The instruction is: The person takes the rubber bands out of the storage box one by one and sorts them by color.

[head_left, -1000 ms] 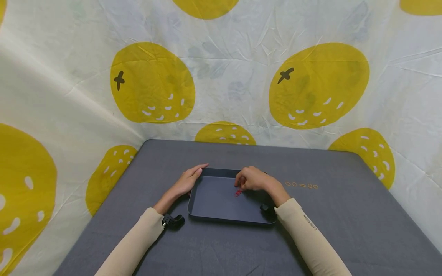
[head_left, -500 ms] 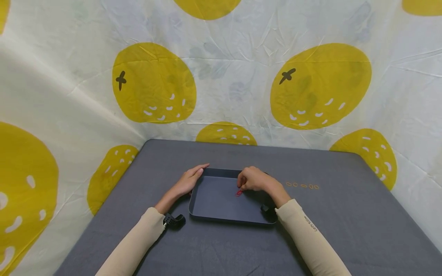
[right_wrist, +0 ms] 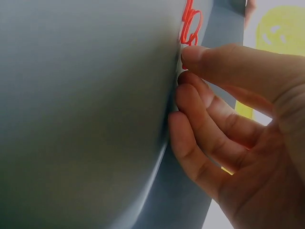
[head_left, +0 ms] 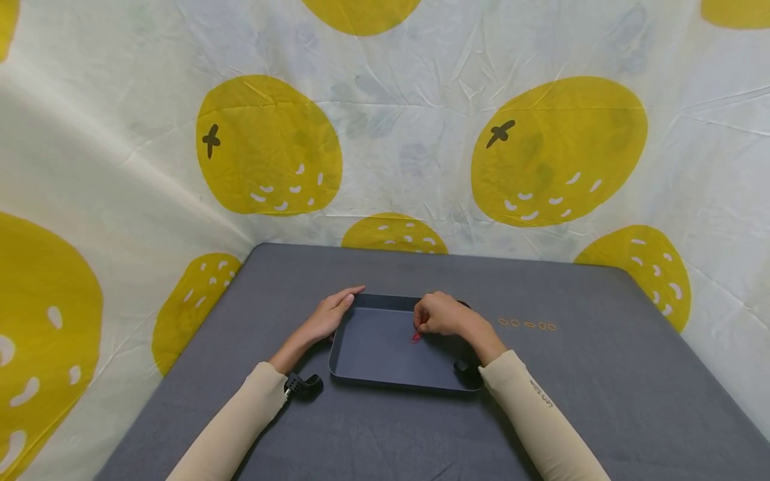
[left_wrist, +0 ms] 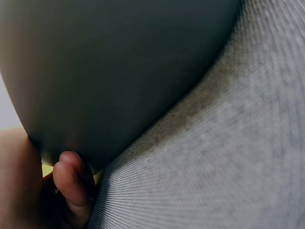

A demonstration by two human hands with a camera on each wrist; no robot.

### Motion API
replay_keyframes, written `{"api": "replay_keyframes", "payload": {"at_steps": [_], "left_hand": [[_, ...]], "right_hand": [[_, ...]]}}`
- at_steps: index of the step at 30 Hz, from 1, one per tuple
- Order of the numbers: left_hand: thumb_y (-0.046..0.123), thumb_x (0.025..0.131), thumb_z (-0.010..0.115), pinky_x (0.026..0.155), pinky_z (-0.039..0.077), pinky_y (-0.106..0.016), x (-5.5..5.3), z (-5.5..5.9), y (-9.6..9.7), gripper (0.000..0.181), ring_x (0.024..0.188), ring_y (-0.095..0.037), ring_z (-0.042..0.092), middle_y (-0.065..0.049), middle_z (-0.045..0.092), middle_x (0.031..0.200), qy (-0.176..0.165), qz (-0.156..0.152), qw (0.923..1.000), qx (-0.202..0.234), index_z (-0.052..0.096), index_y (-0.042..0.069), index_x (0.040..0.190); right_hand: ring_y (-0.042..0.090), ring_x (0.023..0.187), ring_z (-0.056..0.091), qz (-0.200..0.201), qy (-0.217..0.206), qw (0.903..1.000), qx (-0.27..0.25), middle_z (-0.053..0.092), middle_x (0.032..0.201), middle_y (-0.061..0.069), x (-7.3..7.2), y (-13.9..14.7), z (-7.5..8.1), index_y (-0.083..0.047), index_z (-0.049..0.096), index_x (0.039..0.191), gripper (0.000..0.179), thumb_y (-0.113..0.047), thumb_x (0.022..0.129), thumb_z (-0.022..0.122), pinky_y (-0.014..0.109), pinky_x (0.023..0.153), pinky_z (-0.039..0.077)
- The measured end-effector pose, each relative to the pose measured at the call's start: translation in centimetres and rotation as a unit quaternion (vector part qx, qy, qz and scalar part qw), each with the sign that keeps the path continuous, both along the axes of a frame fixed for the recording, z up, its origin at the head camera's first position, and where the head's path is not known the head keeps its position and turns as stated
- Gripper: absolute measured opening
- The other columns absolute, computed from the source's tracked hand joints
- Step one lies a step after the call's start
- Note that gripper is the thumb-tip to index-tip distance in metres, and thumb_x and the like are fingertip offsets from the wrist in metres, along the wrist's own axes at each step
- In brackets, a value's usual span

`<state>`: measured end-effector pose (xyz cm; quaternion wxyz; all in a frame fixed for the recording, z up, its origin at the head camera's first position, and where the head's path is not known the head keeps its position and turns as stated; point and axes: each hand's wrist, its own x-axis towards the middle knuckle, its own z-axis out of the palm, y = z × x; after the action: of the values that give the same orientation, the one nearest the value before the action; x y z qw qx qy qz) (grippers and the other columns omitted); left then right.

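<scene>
The right hand [head_left: 444,314] was bent down over the tray, thumb and fingertips nearly together, pinching at the red bands [right_wrist: 185,20]. These lay in a small cluster on the tray floor, right of its centre; their exact number could not be told. The left hand [head_left: 325,317] held the tray [head_left: 379,354] by its left wall, thumb along the rim, forefinger stretched past the far left corner, other fingers curled against the outside.

Each wrist carried a black mount [head_left: 305,385], below a beige sleeve [head_left: 228,424]; dark lettering ran along the right one. The tray sat flat on the grey bench [head_left: 337,441], well in from its left and right edges. Beyond the tray's right wall, five orange bands [head_left: 530,325] lay in a row, well short of the bench's right edge. Behind the far edge hung a white cloth [head_left: 403,160] printed with yellow fruit.
</scene>
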<state>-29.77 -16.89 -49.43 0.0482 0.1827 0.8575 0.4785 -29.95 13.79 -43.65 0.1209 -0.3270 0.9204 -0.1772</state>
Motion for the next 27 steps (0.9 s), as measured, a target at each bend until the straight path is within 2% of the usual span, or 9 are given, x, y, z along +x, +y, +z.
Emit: {"api": "replay_keyframes", "payload": {"at_steps": [9, 18, 22, 27], "left_hand": [[0.034, 0.115, 0.035, 0.042, 0.049, -0.040, 0.1, -0.1, 0.0, 0.048, 0.037, -0.021, 0.049, -0.019, 0.048, 0.157, 0.001, -0.012, 0.9999, 0.003, 0.045, 0.017, 0.158], [0.035, 0.115, 0.036, 0.044, 0.050, -0.038, 0.1, 0.0, 0.0, 0.048, 0.040, -0.019, 0.050, -0.018, 0.049, 0.157, 0.001, -0.011, 0.9999, 0.001, 0.045, 0.018, 0.158], [0.035, 0.115, 0.035, 0.047, 0.050, -0.037, 0.1, 0.0, 0.0, 0.048, 0.042, -0.019, 0.052, -0.017, 0.049, 0.158, 0.005, -0.009, 0.9999, -0.004, 0.046, 0.019, 0.158], [0.037, 0.115, 0.035, 0.044, 0.050, -0.038, 0.0, -0.1, 0.0, 0.048, 0.040, -0.019, 0.051, -0.016, 0.049, 0.158, 0.003, -0.007, 1.0000, -0.004, 0.046, 0.020, 0.158]], "right_hand": [[0.008, 0.067, 0.060, -0.003, 0.014, 0.9999, -0.006, 0.072, 0.081, -0.006, 0.2, 0.4, 0.6, -0.017, 0.077, 0.084, 0.013, -0.010, 0.094, 0.075, 0.026, 0.064, 0.053], [0.010, 0.079, 0.068, -0.005, 0.022, 0.9995, -0.022, 0.075, 0.088, -0.004, 0.2, 1.0, 1.4, -0.013, 0.079, 0.094, 0.006, -0.009, 0.093, 0.075, 0.029, 0.069, 0.057], [0.013, 0.084, 0.070, -0.002, 0.028, 0.9992, -0.028, 0.076, 0.091, -0.002, 0.5, 1.3, 2.0, -0.009, 0.080, 0.100, 0.007, -0.009, 0.095, 0.074, 0.031, 0.073, 0.059], [0.014, 0.085, 0.070, -0.004, 0.039, 0.9982, -0.045, 0.077, 0.094, 0.000, 0.8, 2.0, 3.0, -0.009, 0.079, 0.102, 0.009, -0.009, 0.095, 0.073, 0.032, 0.074, 0.059]]}}
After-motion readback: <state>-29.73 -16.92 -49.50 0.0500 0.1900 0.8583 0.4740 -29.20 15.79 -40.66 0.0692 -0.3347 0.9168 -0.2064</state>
